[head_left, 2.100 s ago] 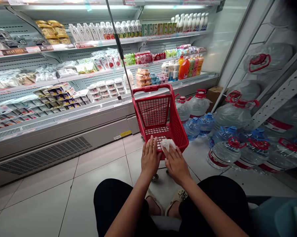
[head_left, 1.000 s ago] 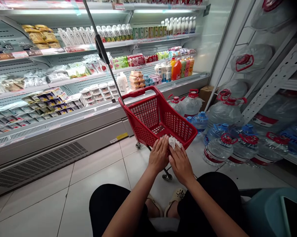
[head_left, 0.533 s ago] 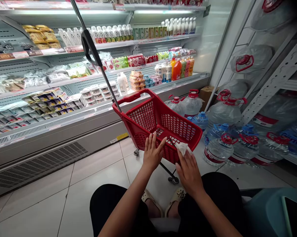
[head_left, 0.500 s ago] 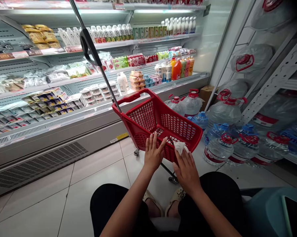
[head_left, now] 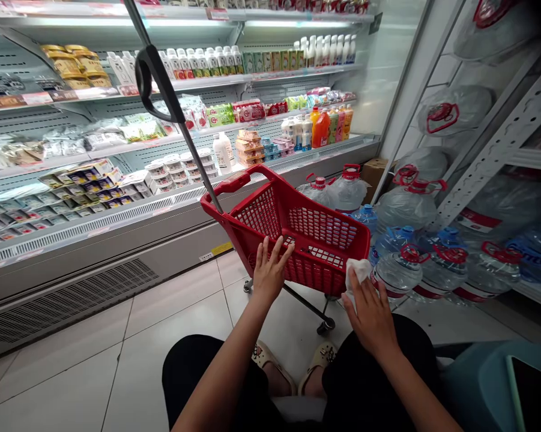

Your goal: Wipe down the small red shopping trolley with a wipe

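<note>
A red plastic shopping basket (head_left: 306, 273) on a wheeled frame stands in front of me, with a long metal pole and dark grip (head_left: 162, 84) rising from its left side. My left hand (head_left: 270, 273) lies against the near side of the basket, fingers spread near the rim. At the basket's near right corner, my right hand (head_left: 371, 309) presses a crumpled white tissue (head_left: 358, 276) under its outstretched fingers. The tissue is partly hidden by those fingers. No goods show inside the basket.
A refrigerated display case (head_left: 198, 234) with several shelves of dairy and drinks runs along the back. Large water bottles (head_left: 396, 270) crowd the right beside a white metal rack (head_left: 486, 150). A phone-like dark screen (head_left: 531, 390) lies at the lower right.
My right hand has slid right with the tissue to the basket's corner. My left hand has shifted slightly left. The basket has turned a little, its front wheel showing further right.
</note>
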Demonstrator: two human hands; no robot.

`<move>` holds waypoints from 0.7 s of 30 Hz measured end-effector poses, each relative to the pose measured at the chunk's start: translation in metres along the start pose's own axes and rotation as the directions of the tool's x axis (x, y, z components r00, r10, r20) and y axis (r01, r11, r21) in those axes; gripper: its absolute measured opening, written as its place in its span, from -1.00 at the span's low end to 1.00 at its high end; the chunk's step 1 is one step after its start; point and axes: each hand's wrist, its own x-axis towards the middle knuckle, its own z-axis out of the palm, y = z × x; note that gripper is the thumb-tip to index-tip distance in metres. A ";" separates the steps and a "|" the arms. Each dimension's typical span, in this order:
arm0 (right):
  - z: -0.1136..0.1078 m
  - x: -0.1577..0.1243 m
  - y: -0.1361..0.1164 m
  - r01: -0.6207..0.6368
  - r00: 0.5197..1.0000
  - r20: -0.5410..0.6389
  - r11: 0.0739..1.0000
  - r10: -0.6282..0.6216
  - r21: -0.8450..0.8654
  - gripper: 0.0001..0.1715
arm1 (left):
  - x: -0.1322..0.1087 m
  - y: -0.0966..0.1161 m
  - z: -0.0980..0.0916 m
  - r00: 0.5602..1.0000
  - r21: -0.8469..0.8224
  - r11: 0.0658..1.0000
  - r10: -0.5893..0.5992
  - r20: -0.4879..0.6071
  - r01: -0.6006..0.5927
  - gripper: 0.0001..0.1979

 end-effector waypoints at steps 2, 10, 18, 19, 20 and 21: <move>0.003 0.002 0.002 -0.028 1.000 -0.010 0.999 0.028 0.025 -0.18 | 0.001 0.012 0.003 0.999 -0.033 0.999 -0.041 -0.009 0.041 -0.10; 0.027 0.050 -0.048 0.127 0.992 0.009 0.986 -0.129 0.105 -0.11 | -0.004 0.047 0.003 0.998 -0.022 0.998 -0.055 -0.034 0.055 -0.14; 0.015 0.044 -0.022 0.140 0.990 0.005 0.988 -0.140 0.068 -0.19 | -0.007 0.006 -0.024 1.000 0.030 1.000 0.002 -0.010 -0.002 -0.10; 0.014 0.041 -0.015 0.118 0.993 -0.004 0.991 -0.118 0.064 -0.19 | -0.006 0.001 -0.027 1.000 0.037 0.999 -0.019 -0.017 0.019 -0.10; 0.013 0.039 -0.011 0.096 0.995 -0.015 0.993 -0.095 0.065 -0.19 | -0.005 -0.002 -0.029 0.999 0.038 0.999 -0.037 -0.024 0.038 -0.09; 0.014 0.038 -0.009 0.073 0.997 -0.032 0.995 -0.070 0.071 -0.19 | -0.005 -0.002 -0.030 0.998 0.034 0.998 -0.048 -0.030 0.049 -0.09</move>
